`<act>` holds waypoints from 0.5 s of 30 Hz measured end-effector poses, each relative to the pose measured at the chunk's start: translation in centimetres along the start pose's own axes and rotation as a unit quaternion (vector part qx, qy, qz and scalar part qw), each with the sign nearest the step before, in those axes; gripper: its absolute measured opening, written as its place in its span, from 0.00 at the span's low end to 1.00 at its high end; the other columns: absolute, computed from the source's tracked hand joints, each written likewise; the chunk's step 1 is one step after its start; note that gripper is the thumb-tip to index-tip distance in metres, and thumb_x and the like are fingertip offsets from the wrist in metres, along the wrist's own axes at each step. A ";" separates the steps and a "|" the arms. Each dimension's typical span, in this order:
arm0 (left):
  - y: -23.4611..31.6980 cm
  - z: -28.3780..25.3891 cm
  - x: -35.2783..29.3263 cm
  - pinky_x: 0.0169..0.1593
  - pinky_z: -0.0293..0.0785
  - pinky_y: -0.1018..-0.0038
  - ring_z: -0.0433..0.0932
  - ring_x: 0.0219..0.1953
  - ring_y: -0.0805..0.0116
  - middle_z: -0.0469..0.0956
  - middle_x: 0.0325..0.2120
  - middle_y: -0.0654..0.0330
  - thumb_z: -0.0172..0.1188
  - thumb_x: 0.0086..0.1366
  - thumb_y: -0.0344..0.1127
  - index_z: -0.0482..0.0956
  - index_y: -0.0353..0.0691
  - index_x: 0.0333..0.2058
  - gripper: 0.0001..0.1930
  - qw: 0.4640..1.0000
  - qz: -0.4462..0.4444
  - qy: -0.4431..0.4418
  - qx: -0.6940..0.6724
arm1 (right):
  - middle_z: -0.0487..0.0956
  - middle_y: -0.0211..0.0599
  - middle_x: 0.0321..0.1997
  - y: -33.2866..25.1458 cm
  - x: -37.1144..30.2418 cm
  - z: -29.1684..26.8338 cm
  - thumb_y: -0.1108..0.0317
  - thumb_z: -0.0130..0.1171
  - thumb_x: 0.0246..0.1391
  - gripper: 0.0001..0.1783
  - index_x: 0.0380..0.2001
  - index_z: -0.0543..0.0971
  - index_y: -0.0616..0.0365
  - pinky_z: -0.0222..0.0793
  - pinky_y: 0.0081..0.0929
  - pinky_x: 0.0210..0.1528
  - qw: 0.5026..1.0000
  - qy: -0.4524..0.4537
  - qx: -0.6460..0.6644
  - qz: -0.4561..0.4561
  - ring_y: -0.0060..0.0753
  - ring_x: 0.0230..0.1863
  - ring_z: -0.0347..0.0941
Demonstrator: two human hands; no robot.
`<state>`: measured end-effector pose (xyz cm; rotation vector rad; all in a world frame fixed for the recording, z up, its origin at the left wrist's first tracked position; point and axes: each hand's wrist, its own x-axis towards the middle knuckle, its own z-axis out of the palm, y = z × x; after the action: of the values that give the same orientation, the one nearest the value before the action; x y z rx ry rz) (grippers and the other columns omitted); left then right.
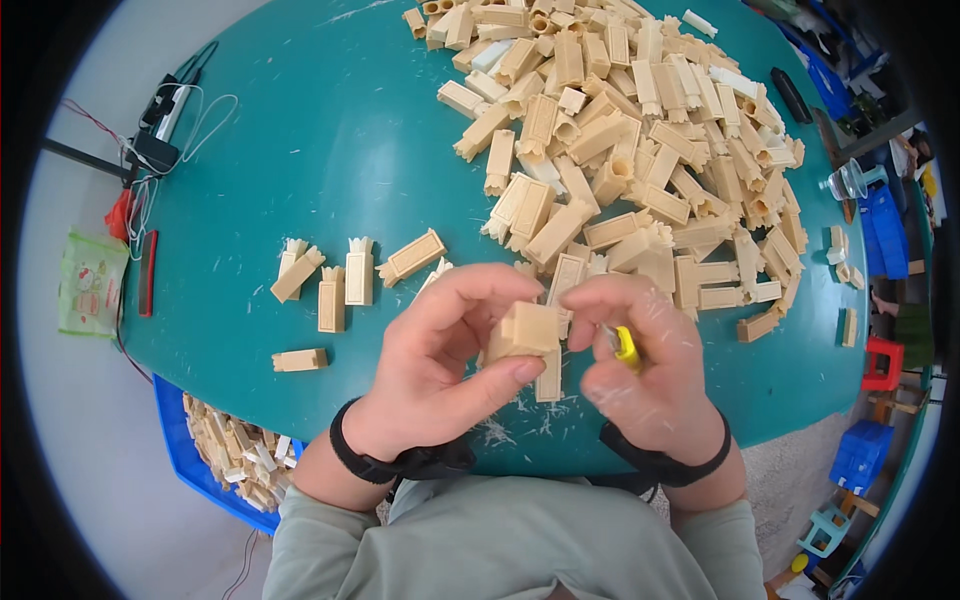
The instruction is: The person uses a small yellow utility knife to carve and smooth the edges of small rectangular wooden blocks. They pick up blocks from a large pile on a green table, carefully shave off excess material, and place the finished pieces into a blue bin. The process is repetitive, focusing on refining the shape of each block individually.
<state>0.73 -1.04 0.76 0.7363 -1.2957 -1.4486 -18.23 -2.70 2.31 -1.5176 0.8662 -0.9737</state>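
The left hand's (425,365) grip pinches a beige block (527,330) between thumb and fingers above the near side of the green worktop (240,200). Just right of it, the right hand's (665,375) grip is curled round a small yellow tool (627,350). A large heap of blocks (600,135) lies far right; loose blocks (300,360) lie left.

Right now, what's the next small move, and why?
Probably bring the yellow-handled tool in the right hand to an edge of the beige block: the left hand grips the block, the tool appears apart from it, and pale shavings lie nearby on the green table.
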 end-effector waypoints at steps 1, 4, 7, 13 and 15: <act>-0.1 0.0 -0.1 0.46 0.68 0.74 0.71 0.43 0.71 0.69 0.41 0.58 0.59 0.52 0.20 0.67 0.33 0.45 0.20 1.000 0.022 0.014 0.006 | 0.71 0.34 0.25 -0.1 -0.1 0.0 0.67 0.60 0.48 0.11 0.34 0.73 0.60 0.63 0.20 0.29 1.000 0.016 0.022 0.001 0.23 0.25 0.66; -0.4 -0.4 0.0 0.43 0.67 0.75 0.71 0.39 0.70 0.69 0.39 0.57 0.60 0.49 0.20 0.67 0.34 0.43 0.20 0.988 0.097 0.041 0.113 | 0.71 0.35 0.24 -0.6 -0.3 0.3 0.65 0.59 0.49 0.10 0.29 0.72 0.60 0.63 0.22 0.25 0.998 0.009 -0.043 0.039 0.28 0.21 0.67; -0.5 -0.5 0.0 0.41 0.67 0.76 0.70 0.38 0.69 0.68 0.37 0.56 0.62 0.46 0.21 0.67 0.34 0.41 0.21 0.969 0.142 0.065 0.191 | 0.71 0.37 0.23 -0.2 -0.4 0.6 0.65 0.60 0.48 0.11 0.27 0.71 0.60 0.62 0.25 0.20 0.991 -0.011 -0.127 -0.029 0.34 0.18 0.67; -0.8 -0.1 -0.2 0.41 0.68 0.75 0.70 0.38 0.67 0.68 0.37 0.55 0.63 0.45 0.21 0.67 0.35 0.39 0.21 0.964 0.171 0.106 0.172 | 0.71 0.39 0.22 0.0 -0.3 0.8 0.65 0.60 0.47 0.11 0.27 0.72 0.61 0.61 0.27 0.18 0.983 0.003 -0.171 -0.061 0.38 0.17 0.67; -0.8 -0.1 -0.2 0.40 0.68 0.75 0.70 0.38 0.67 0.68 0.36 0.54 0.63 0.44 0.21 0.67 0.35 0.38 0.20 0.962 0.174 0.107 0.183 | 0.71 0.39 0.22 0.1 -0.2 0.8 0.65 0.60 0.47 0.11 0.27 0.72 0.61 0.61 0.27 0.17 0.983 0.004 -0.173 -0.064 0.38 0.17 0.67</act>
<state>0.66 -0.95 -0.10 0.8311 -1.4543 -0.8326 -17.64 -2.19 2.17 -1.8862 0.9910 -0.9567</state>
